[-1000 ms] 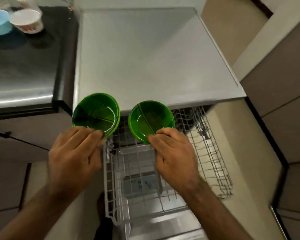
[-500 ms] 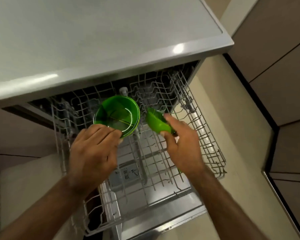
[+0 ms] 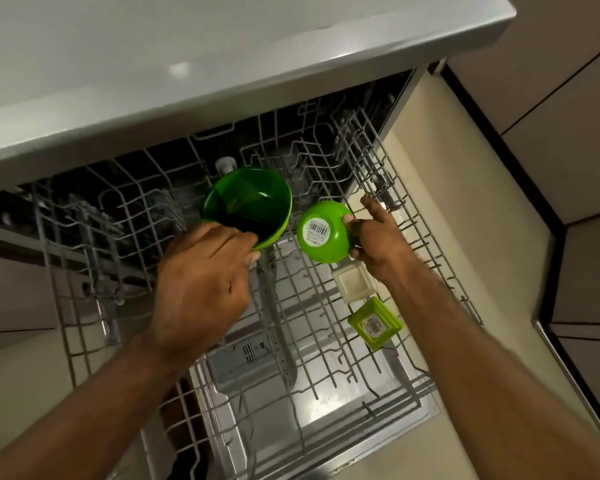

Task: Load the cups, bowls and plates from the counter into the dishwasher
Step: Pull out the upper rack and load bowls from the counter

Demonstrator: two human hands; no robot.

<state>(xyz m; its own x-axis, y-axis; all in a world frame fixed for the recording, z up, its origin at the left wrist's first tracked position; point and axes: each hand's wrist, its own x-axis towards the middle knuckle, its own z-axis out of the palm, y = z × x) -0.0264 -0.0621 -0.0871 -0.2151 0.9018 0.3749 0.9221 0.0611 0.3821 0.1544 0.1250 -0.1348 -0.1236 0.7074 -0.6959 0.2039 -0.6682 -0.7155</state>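
Each hand grips a green bowl (right one (image 3: 321, 233) upturned) over the rack (image 3: 329, 344).

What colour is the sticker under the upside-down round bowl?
White with black barcode lines; the sticker shows best in the head view.

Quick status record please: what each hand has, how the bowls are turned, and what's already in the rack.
left hand: grips tilted green bowl by its near rim, opening toward camera
right hand: holds inverted green bowl, barcode sticker on base facing up
rack: pulled out under the counter
already loaded: white square container, green square container, right side
bowls: both in hand, over the rack
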